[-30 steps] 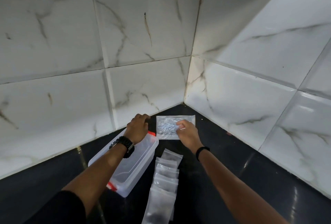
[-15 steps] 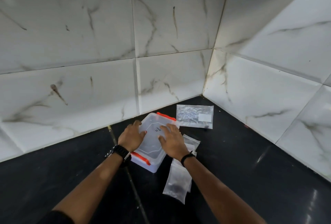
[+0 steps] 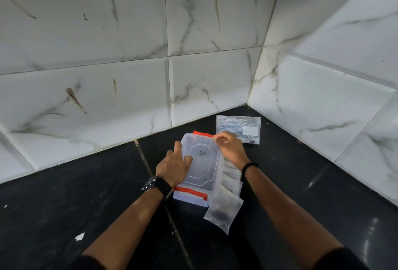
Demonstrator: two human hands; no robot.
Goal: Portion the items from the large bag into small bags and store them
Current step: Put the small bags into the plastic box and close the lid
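Note:
A clear plastic container [image 3: 202, 162] with its lid on and orange clips lies on the black surface. My left hand [image 3: 172, 166] rests on the lid's left side, thumb on top and fingers along the edge. My right hand [image 3: 230, 149] has its fingers curled at the lid's far right corner, beside the far orange clip [image 3: 202, 134]. The large clear bag [image 3: 237, 125] with a white label lies flat behind that hand, near the wall corner. A row of several filled small bags [image 3: 224, 209] lies along the container's right side, partly under my right forearm.
White marble-pattern tiled walls [image 3: 193, 88] meet in a corner just behind the large bag. The black tiled surface [image 3: 86, 194] stretches left and right of the container. A small white scrap [image 3: 79, 236] lies on it at the lower left.
The right hand left the large bag and came to the container. The lid is now on the container. My right hand has since shifted from the lid's middle to its far right corner.

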